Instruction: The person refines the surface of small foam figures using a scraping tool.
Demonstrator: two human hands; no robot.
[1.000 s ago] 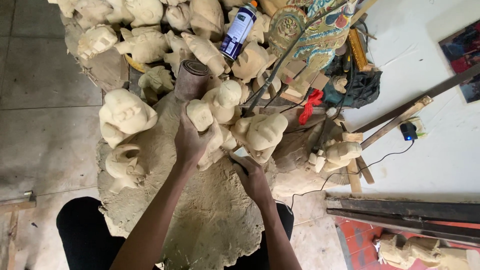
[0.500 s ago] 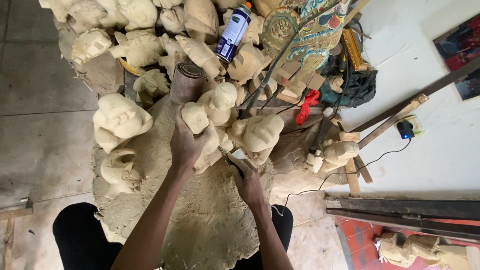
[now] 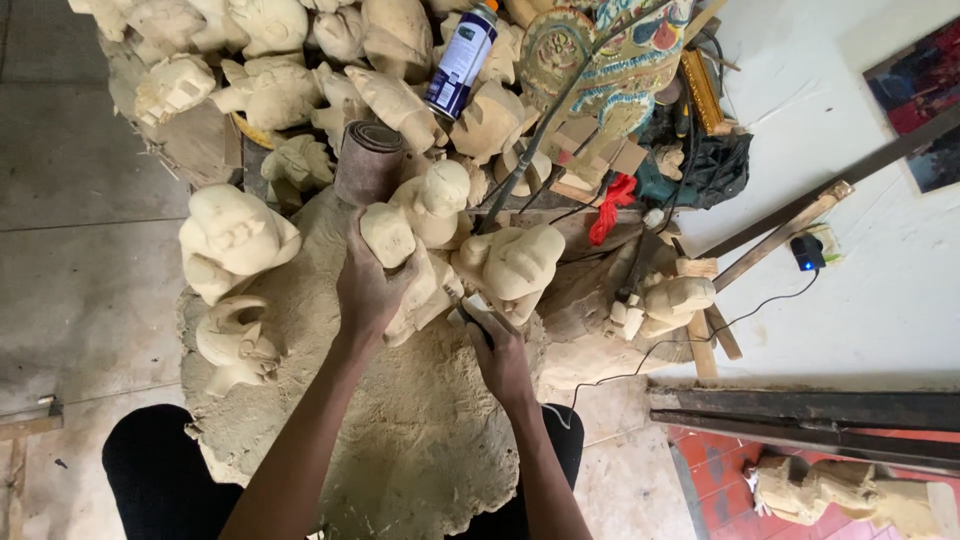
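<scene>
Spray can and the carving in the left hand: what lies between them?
In the head view, a roll of sandpaper and more pale wooden figures lie between the spray can and the carving gripped by the left hand.

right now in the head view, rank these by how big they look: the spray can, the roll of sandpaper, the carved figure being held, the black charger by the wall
1. carved figure, held in the left hand
2. spray can and roll of sandpaper: these look alike, so no ranking between them
3. black charger, smallest, though it lies farther off
</scene>
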